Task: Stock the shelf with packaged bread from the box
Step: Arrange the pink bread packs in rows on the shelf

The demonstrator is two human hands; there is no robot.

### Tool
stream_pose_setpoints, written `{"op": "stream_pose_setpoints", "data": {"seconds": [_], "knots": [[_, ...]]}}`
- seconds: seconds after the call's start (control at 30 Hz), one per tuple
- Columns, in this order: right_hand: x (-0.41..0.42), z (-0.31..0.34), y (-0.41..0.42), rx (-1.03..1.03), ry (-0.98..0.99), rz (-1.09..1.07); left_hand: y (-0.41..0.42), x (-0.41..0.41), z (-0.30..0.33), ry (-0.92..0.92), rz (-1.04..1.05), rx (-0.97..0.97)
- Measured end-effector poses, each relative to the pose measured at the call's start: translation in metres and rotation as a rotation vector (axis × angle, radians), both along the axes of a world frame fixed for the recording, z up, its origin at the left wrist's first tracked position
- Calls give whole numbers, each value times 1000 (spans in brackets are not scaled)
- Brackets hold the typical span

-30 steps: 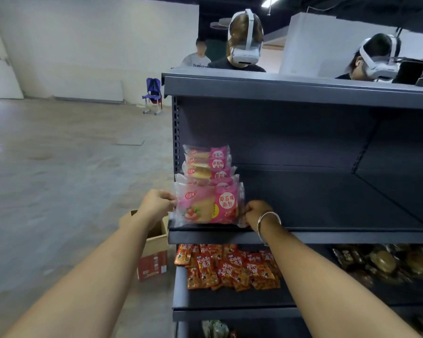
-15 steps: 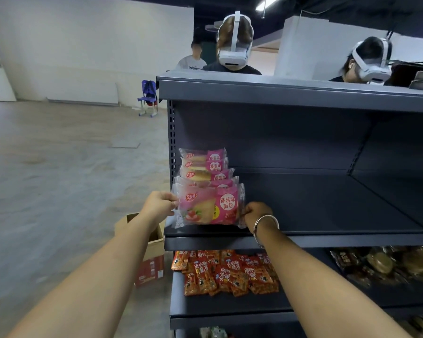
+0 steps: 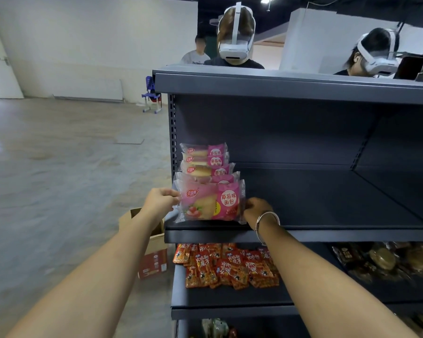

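**Front bread pack held at both ends**

The left hand (image 3: 159, 199) and right hand (image 3: 256, 207) each pinch a side of the pink plastic-wrapped bread pack (image 3: 211, 203), standing upright at the dark grey metal shelf (image 3: 327, 206)'s left front, just ahead of four matching packs. The open brown cardboard box (image 3: 150, 245) sits on the floor below.

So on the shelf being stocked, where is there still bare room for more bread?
Bare shelf board runs from the right hand to the right end. The left end is crowded: a row of pink bread packs from the front edge back to the rear panel. The left hand holds the front pack's other edge.
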State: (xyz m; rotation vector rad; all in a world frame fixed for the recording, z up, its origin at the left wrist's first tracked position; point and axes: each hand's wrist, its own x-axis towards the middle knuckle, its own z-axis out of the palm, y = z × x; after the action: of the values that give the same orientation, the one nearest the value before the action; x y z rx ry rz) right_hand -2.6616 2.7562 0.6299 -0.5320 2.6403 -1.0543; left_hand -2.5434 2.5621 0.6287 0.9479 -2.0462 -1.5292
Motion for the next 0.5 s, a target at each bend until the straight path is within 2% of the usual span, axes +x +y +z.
{"op": "stream_pose_setpoints", "data": {"seconds": [0.5], "knots": [[2,5,17,7,-2,4,8,8,0,7,11,4]]}}
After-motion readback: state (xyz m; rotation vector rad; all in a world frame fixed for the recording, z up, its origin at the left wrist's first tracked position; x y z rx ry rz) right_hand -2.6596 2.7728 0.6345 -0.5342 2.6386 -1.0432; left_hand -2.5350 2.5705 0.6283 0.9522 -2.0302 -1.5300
